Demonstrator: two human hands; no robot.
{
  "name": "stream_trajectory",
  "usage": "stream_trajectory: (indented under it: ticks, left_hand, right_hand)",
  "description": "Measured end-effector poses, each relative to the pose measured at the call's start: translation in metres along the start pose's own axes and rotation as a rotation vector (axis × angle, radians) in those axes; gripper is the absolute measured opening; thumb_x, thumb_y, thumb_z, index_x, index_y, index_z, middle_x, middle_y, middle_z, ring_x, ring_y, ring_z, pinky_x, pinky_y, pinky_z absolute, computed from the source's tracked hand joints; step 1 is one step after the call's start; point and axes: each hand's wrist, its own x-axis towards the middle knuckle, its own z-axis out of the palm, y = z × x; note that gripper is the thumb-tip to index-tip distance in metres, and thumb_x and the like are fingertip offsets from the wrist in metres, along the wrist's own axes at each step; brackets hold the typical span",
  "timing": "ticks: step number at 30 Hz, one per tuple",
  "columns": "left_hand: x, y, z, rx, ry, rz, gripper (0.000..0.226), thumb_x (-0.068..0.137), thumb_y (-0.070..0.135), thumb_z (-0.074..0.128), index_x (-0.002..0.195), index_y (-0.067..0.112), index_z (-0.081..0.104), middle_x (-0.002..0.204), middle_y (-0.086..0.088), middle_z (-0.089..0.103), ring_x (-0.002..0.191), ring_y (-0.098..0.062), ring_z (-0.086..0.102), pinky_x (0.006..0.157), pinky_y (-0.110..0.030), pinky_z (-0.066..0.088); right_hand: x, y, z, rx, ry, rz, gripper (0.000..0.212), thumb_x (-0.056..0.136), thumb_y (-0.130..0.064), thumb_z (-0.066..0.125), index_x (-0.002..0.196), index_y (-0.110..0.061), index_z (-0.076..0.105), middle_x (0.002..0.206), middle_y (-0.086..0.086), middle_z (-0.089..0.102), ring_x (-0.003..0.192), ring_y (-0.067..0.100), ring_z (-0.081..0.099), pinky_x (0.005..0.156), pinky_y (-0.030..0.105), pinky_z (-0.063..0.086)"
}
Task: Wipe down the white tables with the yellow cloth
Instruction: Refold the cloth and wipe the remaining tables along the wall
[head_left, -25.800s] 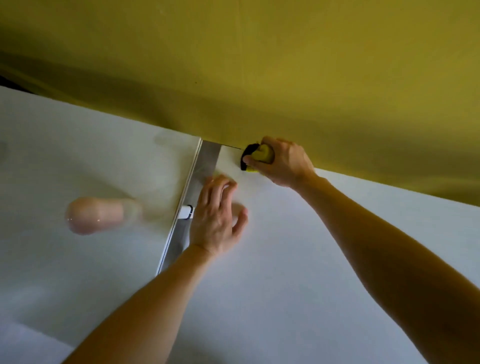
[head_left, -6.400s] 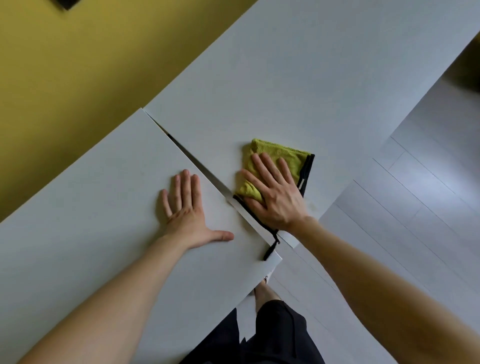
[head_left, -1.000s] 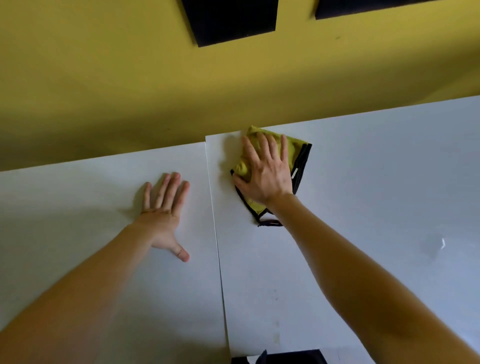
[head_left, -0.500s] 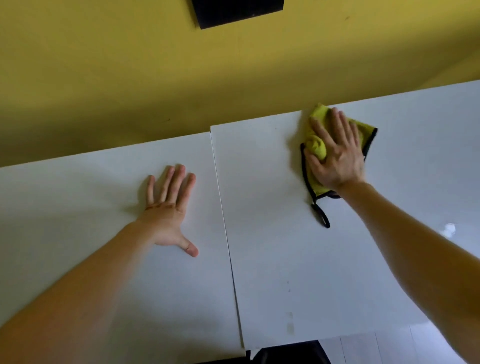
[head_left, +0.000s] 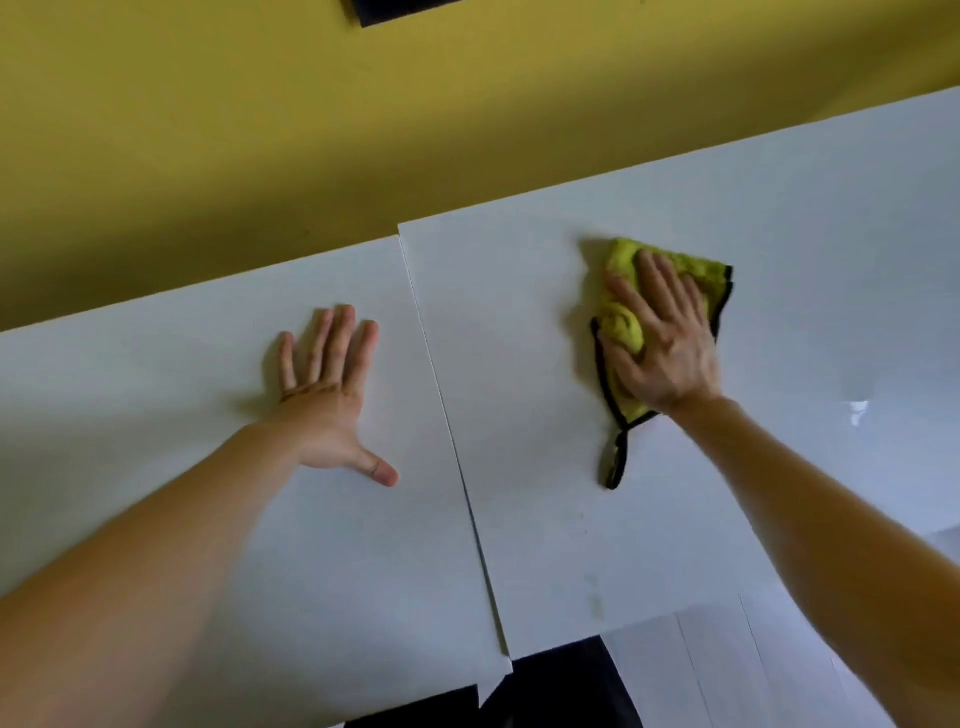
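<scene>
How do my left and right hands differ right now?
The left hand rests bare on the left table; the right hand presses the cloth onto the right table. The left hand's thumb splays wide; the right hand's thumb lies closer in. Both are flat, fingers straight, pointing toward the wall.

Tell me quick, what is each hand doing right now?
Left hand: open, flat on the left table.
Right hand: open, pressing the yellow cloth onto the right table.
</scene>
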Motion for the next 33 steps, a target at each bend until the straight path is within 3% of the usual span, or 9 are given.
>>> stream_trajectory:
  ticks: [4, 8, 12, 16, 20, 24, 27, 29, 33]
  left_hand:
    - [0.0, 0.0, 0.0, -0.005, 0.027, 0.013, 0.194, 0.032, 0.103, 0.078, 0.154, 0.025, -0.051, 0.157, -0.002, -0.063, 0.147, -0.025, -0.058, 0.126, -0.068, -0.021]
    - [0.002, 0.001, 0.004, 0.006, 0.064, 0.021, 0.193, 0.034, 0.102, 0.079, 0.154, 0.025, -0.051, 0.156, -0.002, -0.064, 0.147, -0.024, -0.058, 0.127, -0.068, -0.02]
    - [0.002, 0.0, 0.006, 0.012, 0.089, 0.024, 0.193, 0.033, 0.102, 0.079, 0.153, 0.025, -0.052, 0.156, -0.001, -0.064, 0.146, -0.023, -0.059, 0.127, -0.067, -0.021]
    - [0.002, -0.003, 0.01, 0.02, 0.108, 0.0, 0.194, 0.031, 0.103, 0.078, 0.152, 0.026, -0.053, 0.156, -0.001, -0.064, 0.145, -0.023, -0.06, 0.127, -0.068, -0.02]
    - [-0.001, 0.004, 0.012, 0.026, 0.165, 0.01, 0.193, 0.036, 0.096, 0.085, 0.158, 0.025, -0.046, 0.16, -0.003, -0.06, 0.149, -0.024, -0.056, 0.128, -0.065, -0.021]
    - [-0.026, 0.017, 0.022, -0.028, 0.395, 0.062, 0.161, 0.052, 0.071, 0.1, 0.175, 0.022, 0.009, 0.181, -0.013, -0.008, 0.168, -0.035, 0.001, 0.132, -0.059, 0.015]
    - [-0.054, 0.035, 0.05, -0.04, 0.555, 0.13, 0.114, 0.065, 0.047, 0.104, 0.159, 0.014, 0.05, 0.17, -0.012, 0.036, 0.154, -0.037, 0.04, 0.121, -0.053, 0.038]
    - [-0.068, 0.051, 0.068, -0.062, 0.461, 0.132, 0.125, 0.065, 0.058, 0.101, 0.165, 0.014, 0.04, 0.176, -0.014, 0.025, 0.162, -0.035, 0.029, 0.127, -0.05, 0.033]
    - [-0.073, 0.066, 0.094, 0.045, 0.307, 0.041, 0.176, 0.05, 0.086, 0.091, 0.172, 0.018, -0.016, 0.179, -0.012, -0.028, 0.167, -0.035, -0.023, 0.137, -0.056, 0.006]
  right_hand:
    - [-0.009, -0.053, 0.012, -0.01, 0.072, 0.366, 0.078, 0.097, -0.056, 0.056, 0.167, -0.026, 0.042, 0.181, 0.014, 0.018, 0.168, 0.036, 0.013, 0.131, 0.065, 0.014]
    - [-0.053, -0.196, 0.037, 0.095, -0.092, -0.018, 0.075, 0.1, -0.054, 0.058, 0.166, -0.023, 0.043, 0.181, 0.016, 0.014, 0.169, 0.037, 0.005, 0.132, 0.065, 0.011]
    - [-0.066, -0.132, 0.031, 0.107, -0.078, -0.262, 0.068, 0.104, -0.051, 0.058, 0.165, -0.023, 0.047, 0.18, 0.012, 0.023, 0.169, 0.035, 0.012, 0.133, 0.062, 0.016]
    - [-0.074, -0.004, -0.001, 0.031, 0.081, 0.232, 0.067, 0.102, -0.057, 0.054, 0.161, -0.025, 0.051, 0.179, 0.011, 0.026, 0.167, 0.034, 0.018, 0.129, 0.066, 0.021]
    - [-0.089, -0.073, 0.018, 0.033, 0.132, 0.415, 0.07, 0.097, -0.05, 0.059, 0.161, -0.023, 0.051, 0.179, 0.016, 0.025, 0.167, 0.039, 0.018, 0.131, 0.068, 0.014]
    - [-0.121, -0.213, 0.043, 0.132, -0.035, -0.006, 0.067, 0.102, -0.052, 0.06, 0.162, -0.023, 0.051, 0.181, 0.015, 0.019, 0.169, 0.037, 0.008, 0.133, 0.064, 0.009]
    - [-0.132, -0.182, 0.041, 0.145, -0.052, -0.186, 0.066, 0.104, -0.05, 0.058, 0.163, -0.021, 0.05, 0.179, 0.013, 0.024, 0.168, 0.036, 0.014, 0.133, 0.062, 0.016]
    - [-0.143, -0.114, 0.03, 0.1, -0.003, -0.14, 0.066, 0.103, -0.049, 0.057, 0.161, -0.019, 0.053, 0.176, 0.014, 0.031, 0.166, 0.037, 0.024, 0.13, 0.064, 0.023]
    - [-0.169, -0.005, -0.005, -0.014, 0.071, 0.39, 0.069, 0.103, -0.057, 0.05, 0.166, -0.028, 0.044, 0.181, 0.009, 0.021, 0.169, 0.032, 0.014, 0.131, 0.065, 0.017]
